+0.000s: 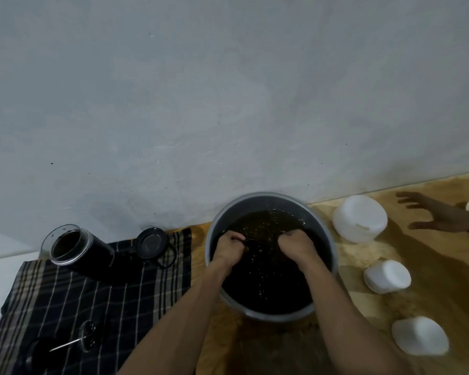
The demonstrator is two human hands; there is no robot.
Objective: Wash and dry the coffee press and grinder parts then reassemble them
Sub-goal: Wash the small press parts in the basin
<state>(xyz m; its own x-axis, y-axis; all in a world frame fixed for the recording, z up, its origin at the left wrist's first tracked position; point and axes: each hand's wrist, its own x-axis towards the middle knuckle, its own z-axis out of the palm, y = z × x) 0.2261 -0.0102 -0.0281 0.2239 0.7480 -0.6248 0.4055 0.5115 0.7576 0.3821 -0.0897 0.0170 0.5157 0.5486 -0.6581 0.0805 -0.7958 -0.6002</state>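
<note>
Both my hands are in a grey metal basin (333,255) of dark water. My left hand (229,246) is closed on a small black part (251,243) at the water's surface. My right hand (295,243) is closed beside it, fingertips under water; what it holds is hidden. On a dark checked cloth (92,290) to the left lie the coffee press beaker (75,250) on its side, a black round lid (150,243), and the plunger with its rod and disc (86,336).
Three white plastic containers stand on the wooden table (368,269) right of the basin: a large one (359,217), a smaller one (387,276), another (420,339). Another person's hand (439,213) reaches in at the far right. A wall rises right behind the basin.
</note>
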